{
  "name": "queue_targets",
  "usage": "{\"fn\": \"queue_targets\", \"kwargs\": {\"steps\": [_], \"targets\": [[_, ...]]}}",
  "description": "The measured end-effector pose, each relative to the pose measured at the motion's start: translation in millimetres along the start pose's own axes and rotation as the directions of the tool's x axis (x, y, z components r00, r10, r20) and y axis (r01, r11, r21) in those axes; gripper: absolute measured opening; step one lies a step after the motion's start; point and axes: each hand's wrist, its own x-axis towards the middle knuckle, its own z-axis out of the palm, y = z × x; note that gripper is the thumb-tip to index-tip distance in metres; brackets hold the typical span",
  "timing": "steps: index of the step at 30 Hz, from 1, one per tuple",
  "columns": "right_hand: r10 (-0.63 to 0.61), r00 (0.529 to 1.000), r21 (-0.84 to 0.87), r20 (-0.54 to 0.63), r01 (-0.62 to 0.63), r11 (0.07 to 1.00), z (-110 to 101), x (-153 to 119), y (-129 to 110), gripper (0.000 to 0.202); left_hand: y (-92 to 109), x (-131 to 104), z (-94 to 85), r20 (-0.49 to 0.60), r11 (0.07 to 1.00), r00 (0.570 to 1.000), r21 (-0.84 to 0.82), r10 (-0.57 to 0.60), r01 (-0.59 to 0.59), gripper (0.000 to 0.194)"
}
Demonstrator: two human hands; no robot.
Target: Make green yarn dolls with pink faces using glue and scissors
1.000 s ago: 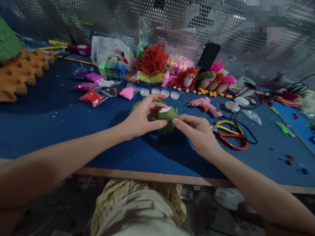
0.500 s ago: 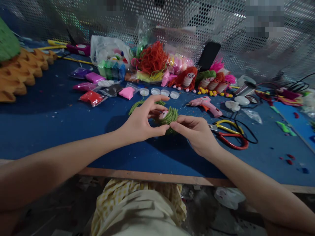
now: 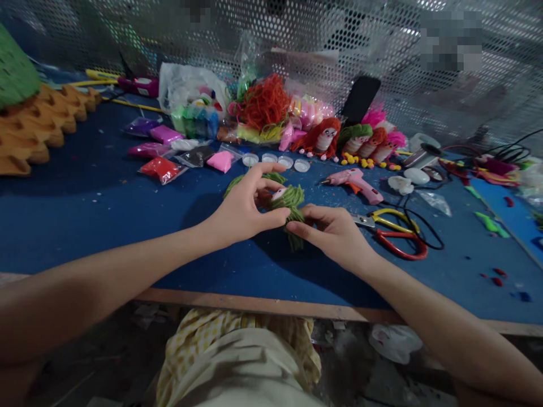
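Above the blue tabletop I hold a small doll point(image 3: 292, 196) with green yarn hair and a pale face. My left hand point(image 3: 250, 206) is curled around its face side, thumb beneath and fingers over the top. My right hand point(image 3: 335, 229) pinches the green yarn at the doll's lower right, and strands hang below the fingertips. More green yarn point(image 3: 233, 183) trails behind my left hand. Most of the doll's body is hidden by my fingers. Scissors point(image 3: 399, 232) with yellow and red handles lie right of my right hand, below a pink glue gun point(image 3: 356, 183).
Behind my hands are small white lids point(image 3: 301, 165), bags of coloured clay point(image 3: 161, 169) and a heap of red yarn point(image 3: 265, 102). Finished yarn-haired dolls point(image 3: 326, 138) and a black phone point(image 3: 361, 99) stand at the back. An orange egg tray point(image 3: 46, 124) is at left.
My right hand has shifted slightly down and left along the yarn. The doll's hair is now drawn together, with a tail of strands hanging below. My left hand stays nearly in place.
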Motion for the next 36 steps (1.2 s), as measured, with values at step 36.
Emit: {"fn": "queue_targets", "kwargs": {"steps": [36], "targets": [[0.004, 0.906, 0.250, -0.423, 0.113, 0.962, -26, 19, 20, 0.040, -31, 34, -49.3, -0.203, 0.777, 0.978, 0.624, 0.055, 0.086, 0.039]]}}
